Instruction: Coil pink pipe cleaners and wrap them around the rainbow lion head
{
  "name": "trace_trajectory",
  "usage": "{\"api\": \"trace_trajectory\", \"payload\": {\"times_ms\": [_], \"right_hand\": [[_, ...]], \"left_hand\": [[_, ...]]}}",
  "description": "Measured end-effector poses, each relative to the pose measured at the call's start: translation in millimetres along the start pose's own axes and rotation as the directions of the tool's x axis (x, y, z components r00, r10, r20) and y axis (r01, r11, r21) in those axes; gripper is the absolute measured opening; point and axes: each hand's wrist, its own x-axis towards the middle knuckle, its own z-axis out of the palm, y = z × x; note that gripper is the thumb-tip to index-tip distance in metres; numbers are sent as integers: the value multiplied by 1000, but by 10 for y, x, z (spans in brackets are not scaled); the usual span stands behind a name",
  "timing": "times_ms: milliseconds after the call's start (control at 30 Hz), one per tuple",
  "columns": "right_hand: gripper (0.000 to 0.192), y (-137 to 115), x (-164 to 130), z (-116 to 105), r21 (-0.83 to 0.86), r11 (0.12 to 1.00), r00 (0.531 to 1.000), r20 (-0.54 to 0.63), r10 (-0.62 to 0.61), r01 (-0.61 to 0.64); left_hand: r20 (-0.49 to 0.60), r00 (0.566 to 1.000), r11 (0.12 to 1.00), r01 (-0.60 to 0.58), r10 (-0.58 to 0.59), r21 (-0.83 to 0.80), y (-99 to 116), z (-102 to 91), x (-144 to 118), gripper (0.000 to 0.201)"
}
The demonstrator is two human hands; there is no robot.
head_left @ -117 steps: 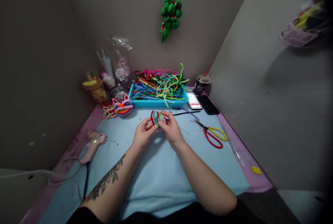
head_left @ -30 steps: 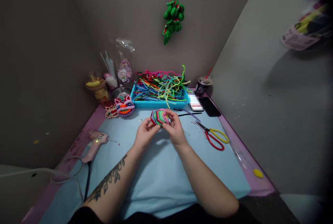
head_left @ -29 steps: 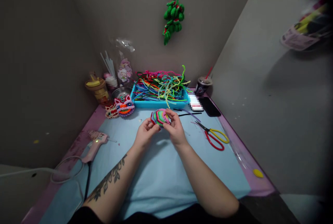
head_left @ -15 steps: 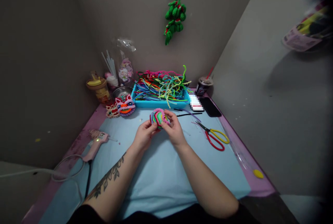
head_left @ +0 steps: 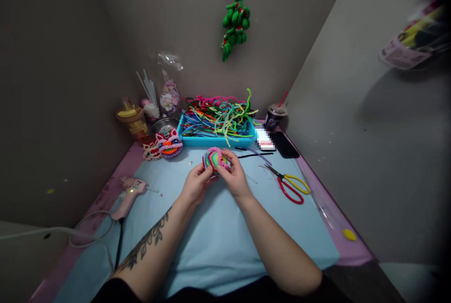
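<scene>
Holding between them one small rounded piece of fuzzy stems, striped in red, green, blue and pink [head_left: 212, 158], the two hands meet above the middle of the light-blue cloth [head_left: 218, 228]. The left hand [head_left: 195, 182] pinches its left side, with the thumb on the near face and the fingers behind; the right hand [head_left: 235, 177] grasps the opposite side, its thumb near the pink ridged edge. Such a double grip probably serves to keep the soft piece steady without pressing it flat, and the striped face is turned upward, I think, so that it can be seen well.

Behind the hands, the bright-blue rectangular tray [head_left: 214, 142] holds a loose heap of many-coloured fuzzy stems [head_left: 218, 117], perhaps because its walls prevent them from spreading. The scissors with one red and one yellow handle [head_left: 281, 176] lie at the right, handles toward the person, which seems convenient for the right hand. At the left rests the pale-pink glue gun [head_left: 128, 196], with a small lit lamp; its nozzle points away from the left forearm, maybe for safety. The pink-and-purple lion-like head [head_left: 169, 144] sits farther back, apart from the hands.
</scene>
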Motion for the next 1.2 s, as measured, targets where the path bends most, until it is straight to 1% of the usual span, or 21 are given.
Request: {"api": "trace_trajectory", "payload": {"times_ms": [67,100,167,233,267,333,367,433,500,600,700,800,833,867,900,967,1000,1033,1067,1133,1200], "right_hand": [[39,-19,11,2,4,1000,1000,15,10,-10],[39,-24,19,0,37,999,999,31,32,-33],[38,-25,43,-13,156,981,993,35,112,-116],[36,-16,75,-46,252,949,979,-25,204,-191],[34,-10,91,-67,256,945,970,-76,231,-205],[30,0,116,-111,171,965,964,-148,223,-197],[27,2,122,-126,109,976,967,-156,201,-186],[22,3,119,-135,-6,987,978,-135,160,-162],[19,3,103,-116,-80,986,986,-93,138,-145],[17,9,82,-74,-110,985,991,-31,130,-132],[18,27,80,-57,-84,986,989,-15,145,-146],[24,58,80,-45,32,979,977,-66,203,-201],[28,71,76,-37,107,965,966,-75,247,-238],[33,84,71,-26,197,938,952,-58,302,-285],[39,97,64,-15,288,895,934,-7,357,-341],[43,119,56,4,425,788,893,153,423,-446],[42,129,57,5,464,746,878,218,427,-478],[41,137,63,-1,492,721,872,252,419,-489],[39,144,74,-16,514,710,876,253,410,-481],[37,155,109,-71,546,708,890,205,406,-449],[34,163,150,-145,563,701,890,159,428,-438]], "left_hand": [[5,1000,999,25,-25,-32,9,2,-1,37],[-4,999,998,34,-35,-44,16,-1,5,36],[-35,998,996,49,-52,-71,27,-20,28,34],[-73,995,992,61,-69,-110,31,-57,65,32],[-90,993,989,68,-80,-132,29,-80,87,31],[-116,988,983,82,-102,-165,18,-126,128,30],[-125,986,981,85,-107,-175,11,-146,146,29],[-136,984,979,86,-113,-186,-3,-170,169,28],[-150,981,976,91,-122,-195,-12,-173,174,27],[-160,977,969,106,-144,-223,-18,-148,157,23],[-132,983,970,97,-129,-224,-16,-112,127,25],[-99,993,978,45,-67,-202,0,-77,102,30],[-92,995,978,15,-35,-206,5,-65,95,31],[-85,996,976,-16,-3,-217,9,-53,88,31],[-76,997,972,-39,21,-232,10,-42,82,31],[-52,998,965,-50,38,-257,-2,-24,71,30],[-33,999,965,-34,26,-261,-16,-16,67,30],[-11,1000,966,-7,5,-259,-34,-11,64,29],[12,1000,969,23,-21,-248,-54,-9,62,29],[55,995,973,93,-83,-210,-94,-13,63,30],[67,989,971,139,-129,-192,-120,-30,73,29]]}}
